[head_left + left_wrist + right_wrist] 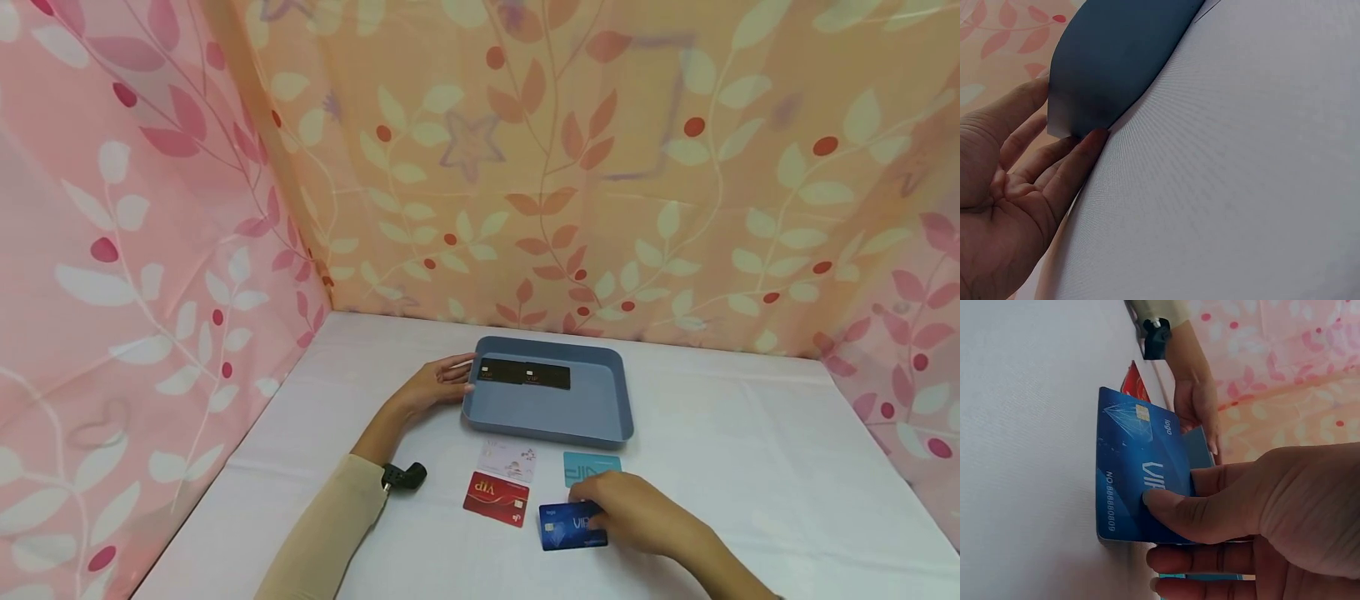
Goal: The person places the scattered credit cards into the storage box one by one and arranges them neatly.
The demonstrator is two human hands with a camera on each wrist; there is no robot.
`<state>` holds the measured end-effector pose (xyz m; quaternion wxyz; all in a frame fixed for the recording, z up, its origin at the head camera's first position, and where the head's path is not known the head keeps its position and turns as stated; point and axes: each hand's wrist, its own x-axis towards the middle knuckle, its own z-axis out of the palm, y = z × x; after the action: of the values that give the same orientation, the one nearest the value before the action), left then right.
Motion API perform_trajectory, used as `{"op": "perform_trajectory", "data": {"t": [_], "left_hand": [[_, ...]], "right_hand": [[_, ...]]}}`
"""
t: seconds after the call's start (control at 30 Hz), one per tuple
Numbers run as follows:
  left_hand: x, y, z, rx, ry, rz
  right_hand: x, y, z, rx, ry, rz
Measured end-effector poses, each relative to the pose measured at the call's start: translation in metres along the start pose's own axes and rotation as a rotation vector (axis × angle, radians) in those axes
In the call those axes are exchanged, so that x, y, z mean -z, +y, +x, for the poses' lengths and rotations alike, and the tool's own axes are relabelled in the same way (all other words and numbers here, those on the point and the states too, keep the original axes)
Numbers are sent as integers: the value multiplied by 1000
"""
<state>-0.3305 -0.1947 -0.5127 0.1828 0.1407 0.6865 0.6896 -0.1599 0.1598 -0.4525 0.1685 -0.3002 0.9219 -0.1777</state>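
Note:
My right hand pinches a blue VIP card between thumb and fingers, low over the white cloth. In the right wrist view the thumb presses on the printed face of the card. My left hand rests against the outer left wall of a blue-grey tray, its fingers extended. In the left wrist view the fingertips meet the tray's wall at the corner. Two black VIP cards lie in the tray's upper left, side by side and slightly overlapping.
Below the tray lie a pale patterned card, a red VIP card and a teal card, the last partly hidden by my right hand. A pink leaf-print curtain stands at left; an orange one hangs behind.

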Motion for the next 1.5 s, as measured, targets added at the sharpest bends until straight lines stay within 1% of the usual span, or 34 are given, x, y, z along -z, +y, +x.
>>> {"op": "perform_trajectory", "data": {"t": [0.2,0.4,0.5,0.67,0.73,0.9,1.0,1.2,1.37,1.5], "left_hand": [[1,-1,0,6,0,0],[0,-1,1,2,-4,0],[0,-1,0,-1,-3,0],[0,-1,-1,0,1,-2],[0,-2,-1,1,4,-1],[1,-1,-1,5,4,0],[1,0,-1,4,-2,2],[2,1,-3,-3,9,4],[1,0,-3,-5,4,3],[1,0,-1,0,-1,7]], "right_hand": [[7,3,-1,73,-29,66],[13,3,-1,158,-54,212],[16,3,-1,187,-35,289],[19,5,-3,229,23,392],[21,6,-4,230,42,420],[25,8,-6,194,94,466],[27,10,-6,179,125,471],[32,11,-6,157,160,485],[36,14,-8,99,167,527],[40,18,-10,45,200,539]]}}
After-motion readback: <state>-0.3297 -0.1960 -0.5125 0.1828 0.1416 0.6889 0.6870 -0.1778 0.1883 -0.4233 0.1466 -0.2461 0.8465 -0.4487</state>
